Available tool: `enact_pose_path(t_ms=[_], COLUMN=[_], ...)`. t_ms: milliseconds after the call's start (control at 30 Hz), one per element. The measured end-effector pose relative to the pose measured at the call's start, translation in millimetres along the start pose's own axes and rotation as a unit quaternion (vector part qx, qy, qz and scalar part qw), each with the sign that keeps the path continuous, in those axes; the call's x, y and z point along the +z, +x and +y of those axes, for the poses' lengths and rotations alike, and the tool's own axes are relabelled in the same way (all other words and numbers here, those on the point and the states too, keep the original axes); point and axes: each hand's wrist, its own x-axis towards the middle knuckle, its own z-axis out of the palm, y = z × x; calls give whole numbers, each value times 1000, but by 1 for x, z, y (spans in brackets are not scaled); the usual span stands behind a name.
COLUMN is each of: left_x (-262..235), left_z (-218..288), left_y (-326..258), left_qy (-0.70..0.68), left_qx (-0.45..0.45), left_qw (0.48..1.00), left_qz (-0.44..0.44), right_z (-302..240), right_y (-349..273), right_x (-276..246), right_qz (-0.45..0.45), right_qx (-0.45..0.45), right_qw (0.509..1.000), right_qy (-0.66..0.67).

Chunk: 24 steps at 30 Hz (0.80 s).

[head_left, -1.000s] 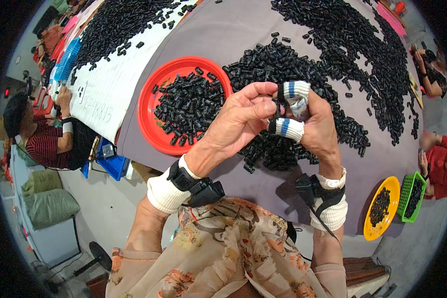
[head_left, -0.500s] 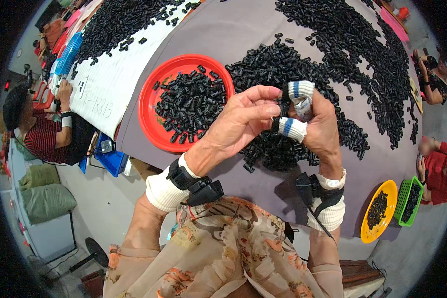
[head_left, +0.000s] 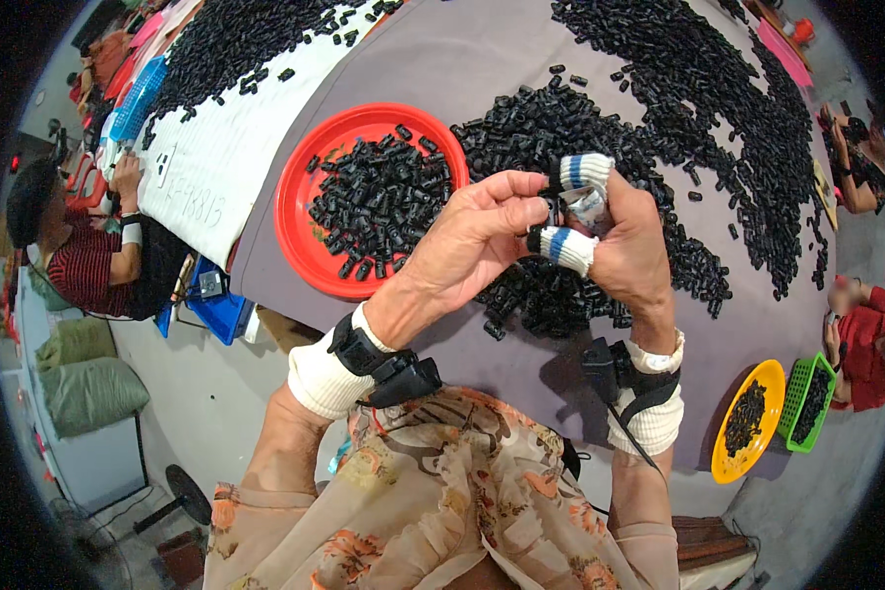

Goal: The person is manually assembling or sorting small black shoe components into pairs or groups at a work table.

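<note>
My left hand is closed in a pinch, thumb and index fingertips together at a small black plastic part. Facing it, my right hand curls its fingers around the other side of that part. White knitted covers with blue stripes wrap its thumb and a finger. Between those covers shows something shiny and greyish, whose kind I cannot make out. Behind both hands spreads a heap of black cylindrical parts. A red round tray holding more such parts lies beside my left hand.
A yellow tray and a green basket with black parts stand at the right table edge. More black parts cover the far side. One person sits at left; another in red is at right.
My right hand's covered fingers have shifted slightly left and up, with a little more of the shiny greyish thing showing between them. My left hand keeps its pinch in nearly the same place.
</note>
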Motion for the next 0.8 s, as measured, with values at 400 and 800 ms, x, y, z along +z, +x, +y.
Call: enact_pose_path(t_ms=[400,800], left_x=[-6,-2], left_z=[4,3], left_y=[1,3], left_qy=[-36,-41], left_qx=[-2,-4], left_qw=[998,998], left_qz=[-51,-55], right_z=[5,-2], right_y=[1,9], right_x=[-5,-6], right_qz=[-40,-73], right_qx=[52,22], right_qw=[998,995], right_qy=[12,-59])
